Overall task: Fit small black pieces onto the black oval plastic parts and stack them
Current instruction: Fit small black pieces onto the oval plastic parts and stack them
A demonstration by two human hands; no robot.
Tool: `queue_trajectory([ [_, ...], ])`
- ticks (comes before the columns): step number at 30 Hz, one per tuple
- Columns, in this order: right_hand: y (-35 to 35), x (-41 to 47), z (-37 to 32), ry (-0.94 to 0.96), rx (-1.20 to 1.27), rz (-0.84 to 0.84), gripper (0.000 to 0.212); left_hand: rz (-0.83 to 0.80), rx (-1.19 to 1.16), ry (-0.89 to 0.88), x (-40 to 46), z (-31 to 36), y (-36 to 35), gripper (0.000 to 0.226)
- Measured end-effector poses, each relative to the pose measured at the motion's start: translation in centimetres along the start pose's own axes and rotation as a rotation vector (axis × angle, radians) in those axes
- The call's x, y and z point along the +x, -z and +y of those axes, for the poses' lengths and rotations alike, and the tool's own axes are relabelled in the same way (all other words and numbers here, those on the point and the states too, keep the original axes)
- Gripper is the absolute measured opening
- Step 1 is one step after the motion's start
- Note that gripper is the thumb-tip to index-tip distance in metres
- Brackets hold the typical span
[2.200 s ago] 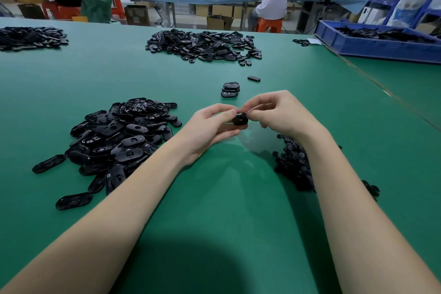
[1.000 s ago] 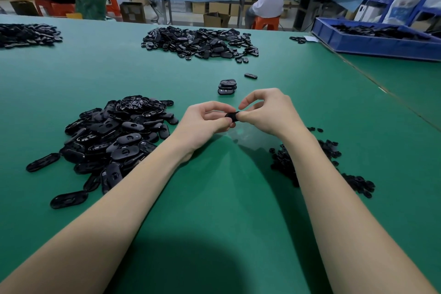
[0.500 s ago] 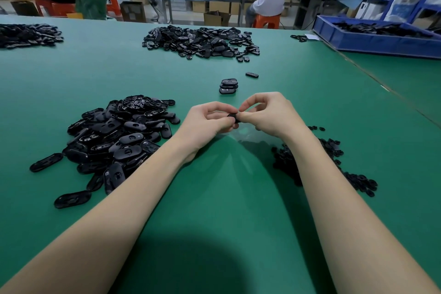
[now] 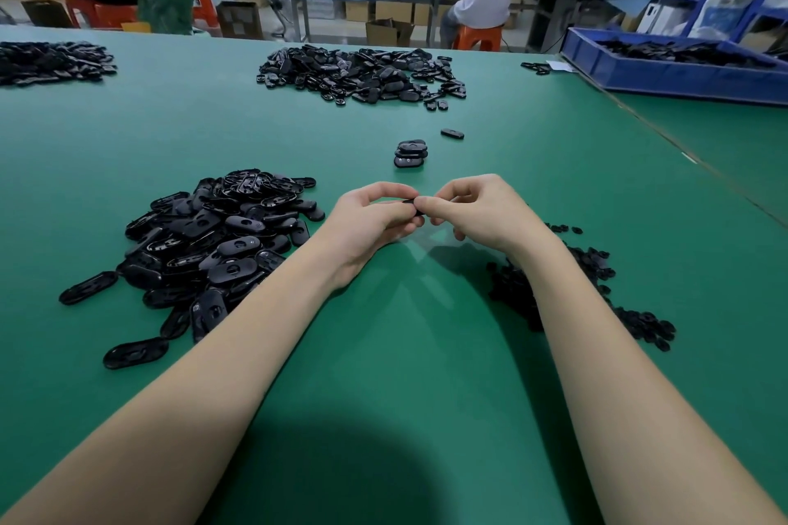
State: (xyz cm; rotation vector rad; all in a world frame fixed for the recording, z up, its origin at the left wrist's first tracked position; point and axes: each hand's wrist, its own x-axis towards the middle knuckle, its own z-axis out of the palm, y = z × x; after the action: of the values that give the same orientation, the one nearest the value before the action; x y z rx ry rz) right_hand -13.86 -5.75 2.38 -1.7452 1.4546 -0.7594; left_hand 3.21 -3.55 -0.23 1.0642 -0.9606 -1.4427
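My left hand (image 4: pixel 366 222) and my right hand (image 4: pixel 482 209) meet above the green table, fingers curled round one black oval part (image 4: pixel 414 207). Only a sliver of that part shows between the fingertips; any small piece on it is hidden. A heap of loose black oval parts (image 4: pixel 213 243) lies to the left of my left hand. A scatter of small black pieces (image 4: pixel 597 290) lies under and right of my right forearm. A short stack of oval parts (image 4: pixel 410 153) stands just beyond my hands, with a single oval part (image 4: pixel 452 134) behind it.
A bigger heap of oval parts (image 4: pixel 362 72) lies further back, another pile (image 4: pixel 47 62) at the far left. A blue bin (image 4: pixel 673 72) of black parts sits at the back right. Two people sit at a far bench.
The hands have closed tighter over the oval part, so less of it shows than two seconds ago. Both hands stay in about the same spot.
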Motion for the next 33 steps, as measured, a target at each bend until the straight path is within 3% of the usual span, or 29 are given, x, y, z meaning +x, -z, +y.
queue_trajectory([
  [21,0.2,0.1,0.2,-0.065,0.163,-0.056,0.009,-0.010,0.051,0.064,-0.5,0.7,-0.2,0.017],
  [33,-0.6,0.8,0.8,-0.022,-0.025,0.053,0.014,0.121,0.219,0.009,-0.5,-0.1,-0.8,0.012],
])
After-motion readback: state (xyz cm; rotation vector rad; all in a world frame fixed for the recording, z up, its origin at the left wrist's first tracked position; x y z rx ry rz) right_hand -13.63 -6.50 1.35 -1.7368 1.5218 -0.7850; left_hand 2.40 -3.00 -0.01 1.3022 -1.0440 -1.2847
